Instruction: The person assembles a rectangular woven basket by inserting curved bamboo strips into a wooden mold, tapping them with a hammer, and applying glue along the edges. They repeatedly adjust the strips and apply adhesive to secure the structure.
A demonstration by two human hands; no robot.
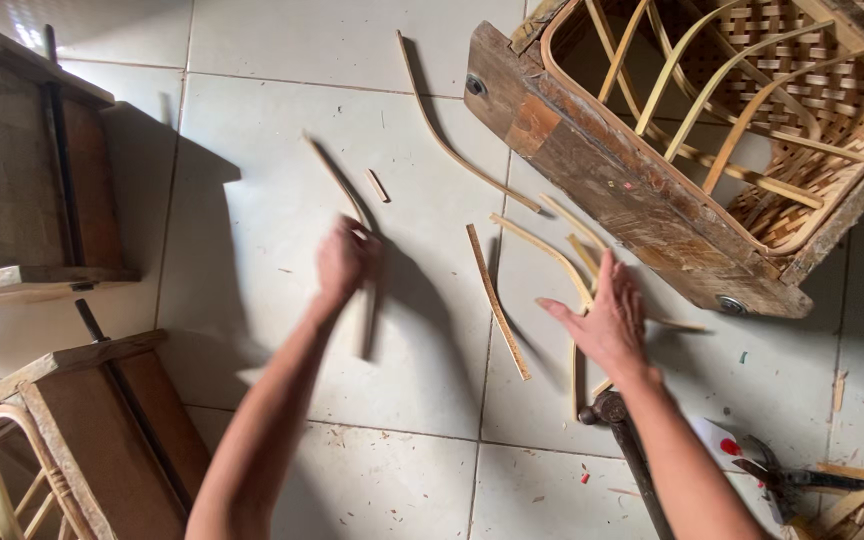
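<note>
Bamboo strip [350, 205], blurred, gripped in closed left hand [344, 262] above the tiled floor [252, 130]; open right hand [607, 318] rests on loose strips [552, 255] beside wooden basket mould [652, 210]; selecting stage, judged; next calls for grasping one strip cleanly

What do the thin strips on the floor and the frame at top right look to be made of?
Strips: pale, thin, flexing slats, probably split bamboo or rattan, unfinished. Frame: worn brown wood, scuffed and patchy, with a woven cane basket inside. Floor: glossy pale tiles, likely ceramic.
</note>
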